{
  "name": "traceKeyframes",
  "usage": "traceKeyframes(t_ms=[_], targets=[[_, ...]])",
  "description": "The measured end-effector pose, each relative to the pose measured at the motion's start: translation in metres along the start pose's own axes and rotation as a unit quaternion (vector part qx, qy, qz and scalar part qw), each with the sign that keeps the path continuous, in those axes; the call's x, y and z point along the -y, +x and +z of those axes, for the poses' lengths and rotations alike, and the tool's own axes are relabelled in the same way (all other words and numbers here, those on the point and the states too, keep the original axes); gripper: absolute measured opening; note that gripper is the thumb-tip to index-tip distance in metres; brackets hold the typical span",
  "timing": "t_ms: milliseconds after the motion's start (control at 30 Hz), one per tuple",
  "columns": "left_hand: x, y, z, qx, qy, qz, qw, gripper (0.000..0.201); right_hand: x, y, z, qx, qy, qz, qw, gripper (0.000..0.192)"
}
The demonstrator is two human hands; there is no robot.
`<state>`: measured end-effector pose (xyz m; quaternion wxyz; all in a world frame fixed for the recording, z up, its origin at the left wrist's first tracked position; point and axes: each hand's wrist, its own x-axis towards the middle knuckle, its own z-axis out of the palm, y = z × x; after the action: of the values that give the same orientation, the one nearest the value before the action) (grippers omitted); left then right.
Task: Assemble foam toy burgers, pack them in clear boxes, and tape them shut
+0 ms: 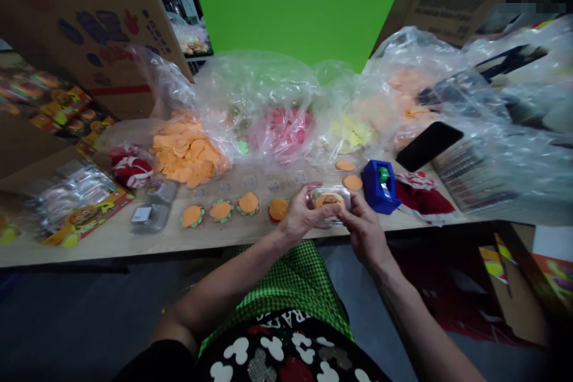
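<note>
My left hand (301, 218) and right hand (364, 230) pinch the little clear box (329, 198), maybe closed; I should squeeze evenly.

Bright, even overhead light; glare on plastic bags (259, 101); edges bowed and soft; lower frame dim, blurred.

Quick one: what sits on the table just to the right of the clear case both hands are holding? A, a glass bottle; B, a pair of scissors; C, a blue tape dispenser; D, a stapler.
C: the blue tape dispenser stands right beside the clear case that the left hand and right hand hold.
</note>
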<state>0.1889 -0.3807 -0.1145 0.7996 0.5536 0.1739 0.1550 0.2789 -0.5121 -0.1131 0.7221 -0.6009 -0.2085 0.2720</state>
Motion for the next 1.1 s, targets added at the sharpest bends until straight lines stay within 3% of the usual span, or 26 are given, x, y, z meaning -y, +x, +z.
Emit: traceKeyframes(t_ms=[133,367,533,733,900,1000,1100], targets=[[-0.013,-0.021,-0.023,-0.059,-0.067,0.007,0.996,0.062,0.001,0.011,0.021,0.125,-0.144,-0.039,0.981,0.029],[-0.031,-0.055,-0.052,-0.084,-0.065,0.029,0.994,0.054,0.014,0.026,0.054,0.267,-0.226,-0.07,0.934,0.04],[-0.031,-0.063,-0.062,-0.132,-0.027,0.022,0.991,0.05,-0.002,0.026,0.077,0.256,-0.232,-0.092,0.934,0.046],[-0.041,-0.058,-0.068,-0.247,-0.062,0.111,0.961,0.043,-0.02,0.006,0.1,0.179,-0.222,-0.082,0.955,0.047],[-0.043,-0.057,-0.069,-0.268,-0.06,0.136,0.952,0.043,-0.028,-0.001,0.11,0.151,-0.151,-0.077,0.974,0.052],[-0.036,-0.059,-0.072,-0.284,-0.035,0.139,0.948,0.04,-0.025,0.01,0.106,0.212,-0.155,-0.045,0.964,0.054],[-0.032,-0.061,-0.074,-0.263,-0.003,0.131,0.956,0.039,-0.012,0.024,0.1,0.251,-0.197,-0.057,0.946,0.049]])
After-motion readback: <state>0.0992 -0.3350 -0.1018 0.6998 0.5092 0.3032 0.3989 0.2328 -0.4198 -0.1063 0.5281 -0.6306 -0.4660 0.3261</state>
